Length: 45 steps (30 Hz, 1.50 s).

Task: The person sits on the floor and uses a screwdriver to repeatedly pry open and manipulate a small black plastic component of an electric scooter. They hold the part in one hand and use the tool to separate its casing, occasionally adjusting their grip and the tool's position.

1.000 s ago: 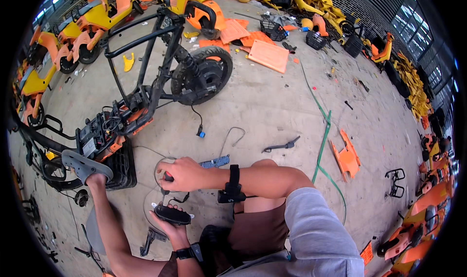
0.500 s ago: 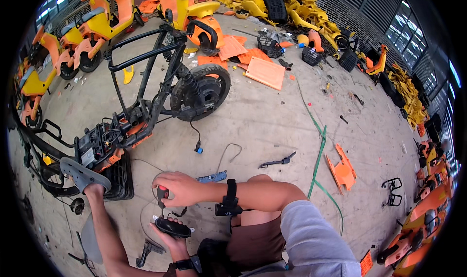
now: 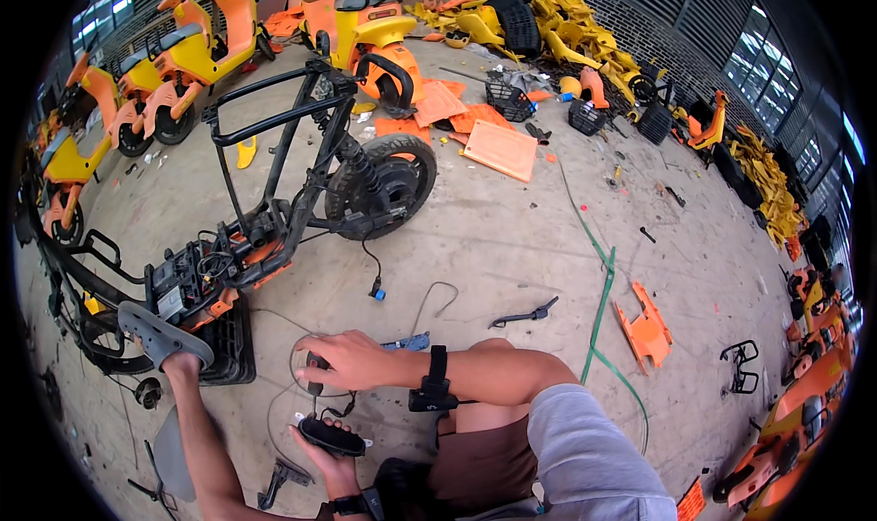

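Note:
My left hand [image 3: 336,466], low in the view, is closed around a black oval part [image 3: 332,436] with pale tabs at its ends and a dark cable [image 3: 342,406] beside it. Above it, my right hand [image 3: 345,360] grips a screwdriver [image 3: 317,367] by its red and black handle. The shaft points down at the black part; whether its tip sits in a screw is too small to tell. A thin grey cable loops around the hands on the floor. Just beyond my right wrist lies a blue-grey strip-shaped part [image 3: 406,342].
A stripped black scooter frame [image 3: 274,169] with its rear wheel stands ahead on the left, my foot [image 3: 169,338] beside it. Green strap [image 3: 603,292], an orange panel [image 3: 645,327] and a black lever [image 3: 525,313] lie to the right. Scooters and yellow panels [image 3: 585,37] line the back.
The whole view has shifted slightly. My right hand's fingers have loosened and spread a little around the screwdriver handle. My left hand still holds the black part.

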### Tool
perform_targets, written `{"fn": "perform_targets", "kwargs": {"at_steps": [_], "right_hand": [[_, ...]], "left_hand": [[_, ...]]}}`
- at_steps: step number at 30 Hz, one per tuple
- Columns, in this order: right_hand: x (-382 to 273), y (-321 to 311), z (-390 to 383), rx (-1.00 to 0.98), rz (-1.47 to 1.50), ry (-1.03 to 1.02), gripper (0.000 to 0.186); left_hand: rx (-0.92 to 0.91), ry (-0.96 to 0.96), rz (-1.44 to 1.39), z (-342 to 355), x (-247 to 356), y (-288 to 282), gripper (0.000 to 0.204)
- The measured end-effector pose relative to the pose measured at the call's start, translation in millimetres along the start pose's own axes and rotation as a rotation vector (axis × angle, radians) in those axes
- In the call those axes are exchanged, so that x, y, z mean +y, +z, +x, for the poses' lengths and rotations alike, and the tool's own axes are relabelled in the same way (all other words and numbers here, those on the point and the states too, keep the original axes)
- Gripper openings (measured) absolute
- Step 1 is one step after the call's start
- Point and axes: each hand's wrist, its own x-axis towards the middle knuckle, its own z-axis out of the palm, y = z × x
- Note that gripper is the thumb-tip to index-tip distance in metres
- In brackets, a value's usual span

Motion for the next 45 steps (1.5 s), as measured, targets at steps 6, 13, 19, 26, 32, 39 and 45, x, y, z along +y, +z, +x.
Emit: {"fn": "perform_targets", "kwargs": {"at_steps": [6,13,19,26,32,39,45], "right_hand": [[-0.5,-1.1,-3.3,-0.024,0.073,-0.014,0.041],[9.5,5.7,-4.0,-0.026,0.132,-0.097,0.045],[0.6,1.9,-5.3,-0.004,0.089,-0.166,0.044],[-16.1,-10.2,-3.5,-0.171,0.155,0.008,0.049],[5.6,3.3,-7.9,-0.082,0.061,-0.075,0.049],[6.7,3.4,-5.3,-0.035,0.004,-0.224,0.051],[-10.5,-3.9,-4.6,-0.057,0.046,-0.249,0.052]], "left_hand": [[0.006,0.011,0.037,-10.7,-2.1,14.0,0.059],[-0.019,-0.046,0.031,-14.3,-4.7,17.5,0.06],[-0.034,-0.013,0.037,-5.5,-5.2,6.9,0.058],[-0.024,-0.007,0.021,-8.9,-3.0,9.6,0.06],[-0.063,-0.037,0.019,-5.7,-8.0,5.9,0.062],[-0.066,-0.026,0.006,-8.0,-3.9,8.3,0.062],[-0.082,-0.028,-0.021,-7.0,-0.3,4.6,0.062]]}}
